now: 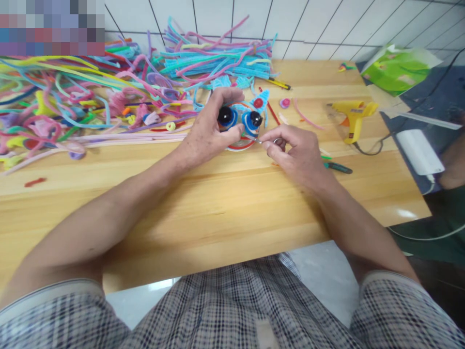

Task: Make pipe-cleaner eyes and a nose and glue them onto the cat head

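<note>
A pipe-cleaner animal face (240, 142) stands near the middle of the table, with two big black-and-blue eyes and a blue pointed ear with a red centre. My left hand (212, 123) is closed around its left side, the thumb between the eyes and the fingers over the top. That hand hides the face's left edge. From the right, my right hand (296, 152) pinches a small metal tool (278, 141) with a thin tip and a rounded, ring-like end. Its tip reaches the lower right edge of the face, below the right eye. The tool's exact kind is partly hidden by my fingers.
Loose pipe cleaners (127, 92) cover the left and back, beside a blue-pink bundle (221, 60). A yellow glue gun (352, 116), a green-handled tool (338, 167), a yellow cutter (279, 84), a green packet (397, 70) and a white power adapter (419, 151) lie rightward. Another person's arm (454, 165) shows far right.
</note>
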Demonstrator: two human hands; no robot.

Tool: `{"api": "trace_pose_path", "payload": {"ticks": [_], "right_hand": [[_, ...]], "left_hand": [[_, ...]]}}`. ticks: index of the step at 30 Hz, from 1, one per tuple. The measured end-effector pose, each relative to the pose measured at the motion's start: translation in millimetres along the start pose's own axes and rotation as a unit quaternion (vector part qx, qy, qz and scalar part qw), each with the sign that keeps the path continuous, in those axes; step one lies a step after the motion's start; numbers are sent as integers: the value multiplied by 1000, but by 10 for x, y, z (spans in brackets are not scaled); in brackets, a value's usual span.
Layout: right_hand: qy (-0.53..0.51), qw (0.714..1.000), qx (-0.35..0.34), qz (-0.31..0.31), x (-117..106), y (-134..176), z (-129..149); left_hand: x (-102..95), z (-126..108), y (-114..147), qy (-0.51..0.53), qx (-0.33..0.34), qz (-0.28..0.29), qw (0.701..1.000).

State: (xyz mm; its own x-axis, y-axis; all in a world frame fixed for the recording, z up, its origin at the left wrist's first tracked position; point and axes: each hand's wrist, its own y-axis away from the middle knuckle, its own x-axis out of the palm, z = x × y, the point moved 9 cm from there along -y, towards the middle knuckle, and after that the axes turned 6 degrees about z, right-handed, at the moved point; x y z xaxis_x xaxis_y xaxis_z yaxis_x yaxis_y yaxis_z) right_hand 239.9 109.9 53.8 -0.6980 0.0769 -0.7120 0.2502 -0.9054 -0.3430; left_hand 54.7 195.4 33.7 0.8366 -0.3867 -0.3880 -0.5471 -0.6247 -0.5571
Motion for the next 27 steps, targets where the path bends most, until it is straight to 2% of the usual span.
{"api": "trace_pose_path", "payload": {"ticks": [5, 11, 17, 20, 23, 27], "right_hand": [[0, 1000, -20, -10, -13, 5, 19], [44, 998, -35, -6, 9, 18, -1], [110, 980, -165, -29, 9, 51, 161], [117, 972, -202, -39, -18, 83, 227], [89, 981, -170, -43, -49, 89, 204], [37, 997, -65, -15, 12, 66, 68]], "left_hand": [[-19, -36, -4, -13, 9, 1, 1000], [2, 66, -10, 11, -12, 12, 1000], [10, 180, -24, 41, -19, 39, 998], [2, 220, -34, 56, -29, 49, 997], [-6, 241, -43, 63, -42, 52, 996], [-44, 256, -65, 54, -48, 48, 996]]}}
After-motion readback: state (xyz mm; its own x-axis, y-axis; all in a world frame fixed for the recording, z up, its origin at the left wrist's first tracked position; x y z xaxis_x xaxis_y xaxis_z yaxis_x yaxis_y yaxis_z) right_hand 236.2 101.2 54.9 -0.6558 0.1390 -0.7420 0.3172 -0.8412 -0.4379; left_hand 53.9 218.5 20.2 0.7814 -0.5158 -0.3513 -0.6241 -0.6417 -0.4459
